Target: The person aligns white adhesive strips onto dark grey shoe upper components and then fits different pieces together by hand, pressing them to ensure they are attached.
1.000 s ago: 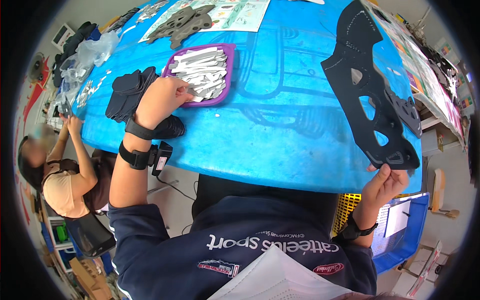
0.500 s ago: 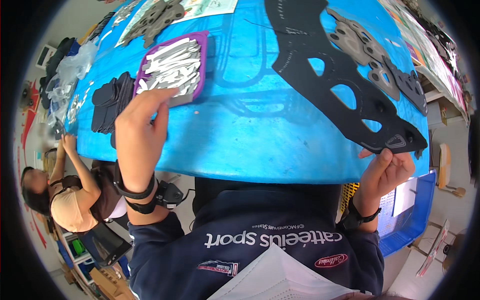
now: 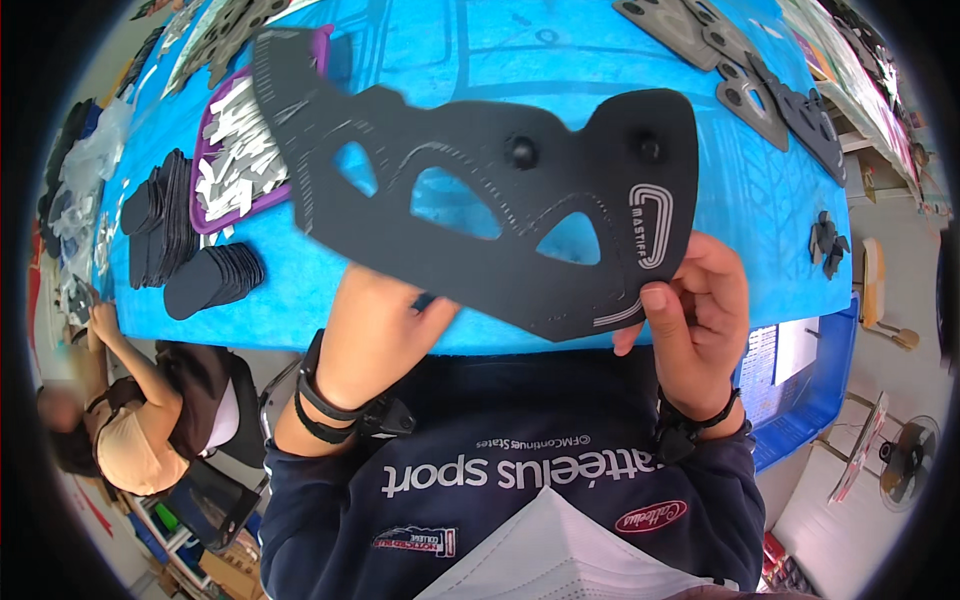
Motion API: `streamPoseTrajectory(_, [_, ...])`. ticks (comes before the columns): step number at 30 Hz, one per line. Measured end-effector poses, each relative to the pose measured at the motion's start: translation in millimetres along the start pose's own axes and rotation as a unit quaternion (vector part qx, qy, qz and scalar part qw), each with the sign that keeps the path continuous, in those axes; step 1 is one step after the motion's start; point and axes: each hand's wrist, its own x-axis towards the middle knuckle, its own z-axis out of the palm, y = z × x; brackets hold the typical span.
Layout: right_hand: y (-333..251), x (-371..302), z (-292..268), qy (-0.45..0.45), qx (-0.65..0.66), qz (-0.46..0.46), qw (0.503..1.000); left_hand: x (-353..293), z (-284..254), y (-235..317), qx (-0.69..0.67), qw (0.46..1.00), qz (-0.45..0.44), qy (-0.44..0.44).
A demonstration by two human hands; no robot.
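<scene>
A long black cut-out panel (image 3: pixel 480 272) with several holes, two round dark bumps and a pale printed mark is raised over the blue table in front of me. My right hand (image 3: pixel 700 310) pinches its lower right edge, thumb on the near face. Under the panel's lower left edge is my left hand (image 3: pixel 375 325); its thumb shows, but the panel hides the other fingers and anything in them. Beyond it, a purple tray (image 3: pixel 248 212) holds many white and grey strips (image 3: pixel 240 150), partly covered by the panel's far end.
Stacks of black rounded pads (image 3: pixel 212 282) lie beside the tray. Grey and black moulded pieces (image 3: pixel 750 105) are at the far right, small black pieces (image 3: pixel 828 245) near the right edge. A blue crate (image 3: pixel 800 400) stands below the table at right. Another person (image 3: pixel 135 430) works at left.
My right hand has brought the panel left and turned its printed end up toward me. My left hand has left the tray and moved right, under the panel's edge.
</scene>
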Motion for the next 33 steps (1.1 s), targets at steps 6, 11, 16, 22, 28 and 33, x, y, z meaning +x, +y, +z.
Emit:
streamPoseTrajectory(6, [5,13,6,-0.019,-0.138,-0.071,0.988,18,-22,-3,-0.405,0.892,0.119,-0.163])
streamPoseTrajectory(11, [9,20,-1,0.174,-0.245,-0.075,0.951,-1,-29,-10,-0.315,0.937,-0.076,0.129])
streamPoseTrajectory(16, [22,31,-5,0.198,-0.079,-0.055,0.976,0,-35,-22,-0.154,0.987,-0.046,0.017])
streamPoseTrajectory(22, [29,31,-6,0.115,-0.164,0.015,0.98,8,-31,-25,-0.162,0.986,-0.028,0.023])
streamPoseTrajectory(28, [29,26,-2,0.26,-0.117,0.056,0.957,13,-29,-33,-0.086,0.996,0.015,-0.017])
streamPoseTrajectory(33, [30,26,-3,0.101,-0.154,0.031,0.982,14,-25,-32,-0.067,0.998,0.002,-0.02])
